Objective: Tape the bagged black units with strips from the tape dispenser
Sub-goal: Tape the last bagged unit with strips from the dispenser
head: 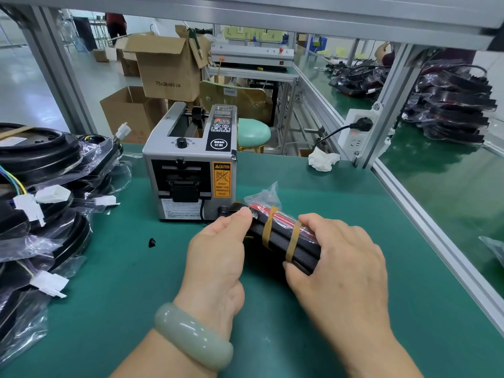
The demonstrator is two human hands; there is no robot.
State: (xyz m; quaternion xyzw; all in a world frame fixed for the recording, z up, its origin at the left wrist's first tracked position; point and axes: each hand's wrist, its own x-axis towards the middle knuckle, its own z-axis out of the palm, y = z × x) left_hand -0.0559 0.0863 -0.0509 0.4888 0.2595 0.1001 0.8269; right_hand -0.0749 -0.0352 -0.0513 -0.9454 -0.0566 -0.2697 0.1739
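Together, two hands (218, 246) (341, 257) grip one twice-taped bagged unit (283, 236).

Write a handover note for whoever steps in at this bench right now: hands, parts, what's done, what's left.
Left hand: grips the left end of the bagged black unit, thumb on top.
Right hand: fingers curled round its right end.
The unit lies on the green mat, just in front of the tape dispenser.
Done: two tan strips cross this unit.
Left: probably set it aside and take the next from the pile of bagged units at the left. I cannot tell how many of those are taped, or whether a strip waits at the outlet.
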